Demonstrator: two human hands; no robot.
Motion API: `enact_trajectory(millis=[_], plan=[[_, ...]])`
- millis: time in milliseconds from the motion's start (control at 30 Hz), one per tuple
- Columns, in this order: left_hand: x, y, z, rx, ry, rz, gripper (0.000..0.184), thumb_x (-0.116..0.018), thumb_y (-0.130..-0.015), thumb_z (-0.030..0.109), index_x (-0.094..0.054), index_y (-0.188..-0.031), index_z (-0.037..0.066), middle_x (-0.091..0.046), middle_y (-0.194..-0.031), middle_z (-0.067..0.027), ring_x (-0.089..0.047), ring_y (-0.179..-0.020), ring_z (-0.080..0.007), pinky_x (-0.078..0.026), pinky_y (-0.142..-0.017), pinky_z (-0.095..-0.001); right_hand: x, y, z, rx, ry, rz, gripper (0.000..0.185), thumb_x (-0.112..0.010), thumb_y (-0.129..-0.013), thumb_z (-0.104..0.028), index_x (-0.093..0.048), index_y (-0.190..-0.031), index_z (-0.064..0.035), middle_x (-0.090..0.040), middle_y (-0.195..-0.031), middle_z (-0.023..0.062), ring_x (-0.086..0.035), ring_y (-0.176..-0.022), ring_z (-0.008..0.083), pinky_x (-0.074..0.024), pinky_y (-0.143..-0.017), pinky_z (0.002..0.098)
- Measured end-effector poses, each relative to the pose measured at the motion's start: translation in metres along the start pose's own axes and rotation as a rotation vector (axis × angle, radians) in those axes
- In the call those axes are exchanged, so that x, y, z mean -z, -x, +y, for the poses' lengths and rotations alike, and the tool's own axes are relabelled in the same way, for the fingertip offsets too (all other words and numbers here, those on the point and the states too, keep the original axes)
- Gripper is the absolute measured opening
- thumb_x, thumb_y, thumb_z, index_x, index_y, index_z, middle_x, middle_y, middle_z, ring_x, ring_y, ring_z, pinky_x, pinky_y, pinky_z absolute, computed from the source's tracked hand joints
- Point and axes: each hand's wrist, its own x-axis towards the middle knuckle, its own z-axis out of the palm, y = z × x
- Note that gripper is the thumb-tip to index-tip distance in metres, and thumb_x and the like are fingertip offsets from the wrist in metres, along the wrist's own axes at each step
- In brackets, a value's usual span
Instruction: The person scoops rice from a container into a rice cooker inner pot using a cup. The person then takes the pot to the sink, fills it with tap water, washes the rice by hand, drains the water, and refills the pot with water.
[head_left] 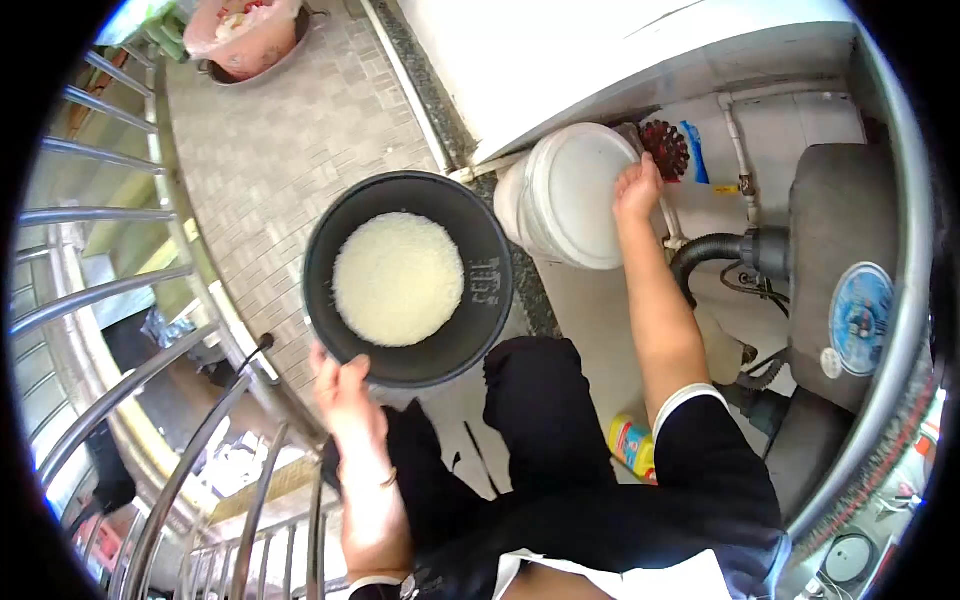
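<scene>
A round black pot (485, 330) stands on the tiled floor with white rice grains (398, 279) in it. My left hand (348, 390) is at the pot's lower left rim, thumb and fingers around the edge. To the right of the pot is a white bucket (540, 195) with a pale, translucent lid (590, 195). My right hand (638, 188) is at the right edge of that lid with its fingers curled on the rim.
Metal railings (110, 400) curve along the left. A pink basin (240, 45) sits at the upper left. Under the counter are a grey tank (835, 220), a black corrugated hose (705, 255), white pipes, a dark red round object (665, 148) and a yellow bottle (630, 447).
</scene>
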Motion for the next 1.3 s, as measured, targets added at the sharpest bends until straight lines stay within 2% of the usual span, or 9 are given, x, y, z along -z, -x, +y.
enact_trajectory(millis=[133, 233, 300, 367, 600, 867, 1067, 1133, 1300], plan=[[0.009, 0.024, 0.013, 0.008, 0.063, -0.041, 0.011, -0.053, -0.072, -0.002, -0.060, -0.081, 0.000, -0.041, -0.113, -0.0013, -0.047, -0.094, -0.0107, -0.036, -0.078, -0.0223, -0.005, 0.087, 0.000, 0.058, 0.434, 0.069, 0.026, -0.051, -0.085, -0.025, -0.046, -0.063, -0.0125, -0.036, -0.053, -0.0052, -0.033, -0.045, 0.0065, -0.0250, -0.040, 0.0230], [0.011, 0.072, 0.056, 0.128, -0.011, -0.069, 0.016, -0.053, -0.074, 0.002, -0.059, -0.088, -0.002, -0.040, -0.116, -0.0002, -0.048, -0.096, -0.0119, -0.037, -0.080, -0.0226, -0.030, 0.198, -0.040, -0.407, 0.267, 0.021, 0.031, -0.048, -0.087, -0.040, -0.052, -0.074, -0.0119, -0.042, -0.058, -0.0035, -0.041, -0.052, 0.0092, -0.0326, -0.048, 0.0249], [-0.006, 0.115, 0.088, 0.041, 0.040, -0.016, 0.023, -0.052, -0.075, 0.005, -0.057, -0.096, -0.003, -0.043, -0.116, -0.0001, -0.049, -0.099, -0.0138, -0.039, -0.082, -0.0238, -0.021, 0.256, -0.047, -0.566, 0.117, -0.120, 0.040, -0.041, -0.089, -0.047, -0.054, -0.093, -0.0094, -0.053, -0.087, 0.0011, -0.048, -0.084, 0.0117, -0.0397, -0.072, 0.0293], [-0.016, 0.160, 0.135, 0.045, -0.019, -0.006, 0.027, -0.052, -0.075, 0.004, -0.055, -0.101, -0.004, -0.044, -0.116, -0.0014, -0.049, -0.101, -0.0149, -0.040, -0.083, -0.0252, -0.044, 0.307, -0.128, -0.828, -0.167, -0.280, 0.063, -0.031, -0.089, -0.056, -0.041, -0.126, -0.0059, -0.047, -0.126, 0.0110, -0.043, -0.116, 0.0221, -0.0349, -0.097, 0.0381], [-0.086, 0.310, 0.314, 0.070, -0.197, -0.165, 0.036, -0.052, -0.075, 0.003, -0.051, -0.110, -0.004, -0.052, -0.100, -0.0030, -0.051, -0.079, -0.0097, -0.040, -0.062, -0.0220, -0.047, 0.355, -0.372, -0.704, -0.253, -0.616, 0.067, -0.049, -0.086, -0.046, -0.024, -0.137, -0.0106, -0.033, -0.136, 0.0104, -0.028, -0.127, 0.0211, -0.0223, -0.105, 0.0384], [-0.148, 0.406, 0.346, -0.109, -0.460, -0.723, 0.018, -0.054, -0.075, -0.002, -0.052, -0.091, -0.009, -0.034, -0.127, -0.0109, -0.043, -0.105, -0.0166, -0.035, -0.089, -0.0267, 0.080, 0.407, -0.541, -0.878, 0.189, -0.692, 0.049, -0.054, -0.084, -0.032, -0.040, -0.122, -0.0043, -0.054, -0.108, 0.0134, -0.057, -0.094, 0.0238, -0.0537, -0.071, 0.0385], [-0.243, 0.430, 0.293, 0.198, -0.583, -0.993, 0.023, -0.052, -0.085, 0.010, -0.055, -0.100, -0.007, -0.058, -0.082, -0.0033, -0.051, -0.076, -0.0082, -0.040, -0.072, -0.0207, 0.190, 0.465, -0.559, -0.799, -0.278, 0.008, 0.011, -0.050, -0.081, -0.007, -0.052, -0.091, -0.0018, -0.057, -0.078, 0.0080, -0.061, -0.066, 0.0216, -0.0566, -0.053, 0.0364], [-0.292, 0.386, 0.251, -0.316, -0.835, -1.123, 0.021, -0.054, -0.085, 0.014, -0.058, -0.096, -0.003, -0.059, -0.090, -0.0054, -0.053, -0.081, -0.0125, -0.043, -0.074, -0.0254, 0.213, 0.474, -0.572, -0.743, -0.368, 0.193, 0.012, -0.049, -0.078, -0.002, -0.052, -0.090, -0.0001, -0.057, -0.075, 0.0081, -0.061, -0.061, 0.0211, -0.0565, -0.050, 0.0348], [-0.456, 0.294, 0.170, -0.738, -1.441, -0.978, 0.040, -0.052, -0.080, 0.028, -0.055, -0.100, -0.006, -0.058, -0.097, -0.0259, -0.057, -0.092, -0.0357, -0.045, -0.080, -0.0370, 0.281, 0.485, -0.568, -0.554, -0.597, 0.464, 0.015, -0.050, -0.077, -0.007, -0.054, -0.089, 0.0008, -0.060, -0.080, 0.0119, -0.061, -0.068, 0.0234, -0.0536, -0.056, 0.0346]])
